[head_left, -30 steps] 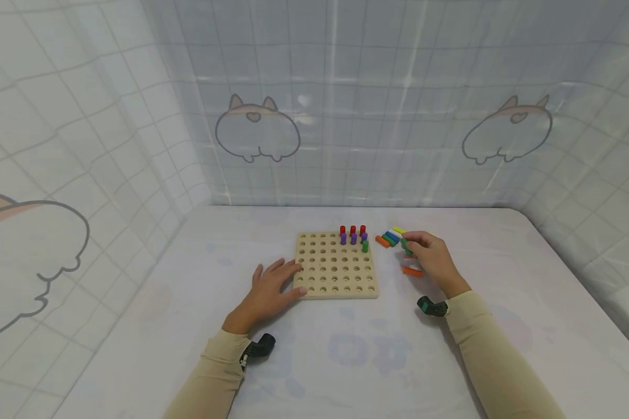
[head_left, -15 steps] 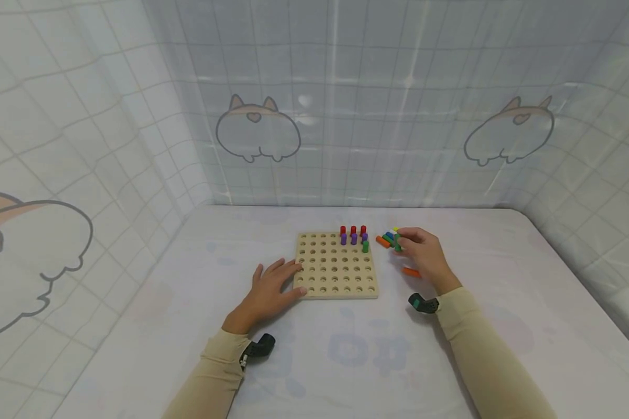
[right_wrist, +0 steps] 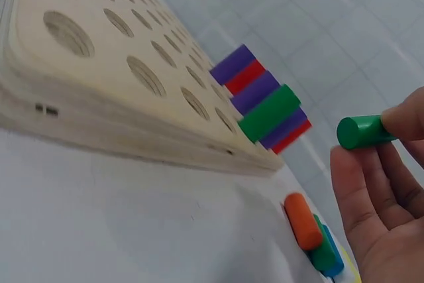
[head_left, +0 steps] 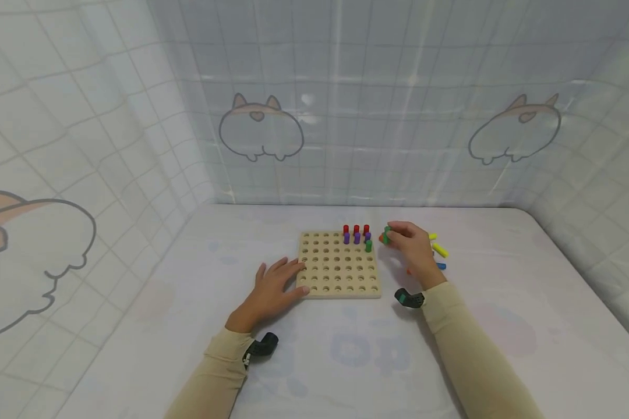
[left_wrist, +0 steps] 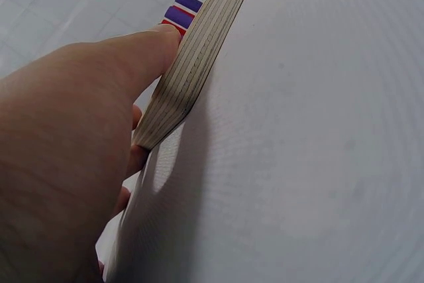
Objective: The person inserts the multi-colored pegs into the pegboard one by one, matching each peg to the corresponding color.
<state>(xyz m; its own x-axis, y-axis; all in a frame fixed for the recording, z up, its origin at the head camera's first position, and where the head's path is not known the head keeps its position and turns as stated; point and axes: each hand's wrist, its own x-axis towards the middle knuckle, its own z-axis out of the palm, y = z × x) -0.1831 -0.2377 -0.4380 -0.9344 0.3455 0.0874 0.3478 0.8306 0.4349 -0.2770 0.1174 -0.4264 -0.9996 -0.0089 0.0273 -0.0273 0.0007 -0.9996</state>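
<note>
Pinching a green peg in my right hand, just off the pegboard by its right edge — left hand flat, fingers relaxed, steadying the board's left side. Next, I'd say, comes lining it up over the empty hole beside the standing green peg — upright, then down.

Head view high above pegboard; wrist views close at its edges.
</note>
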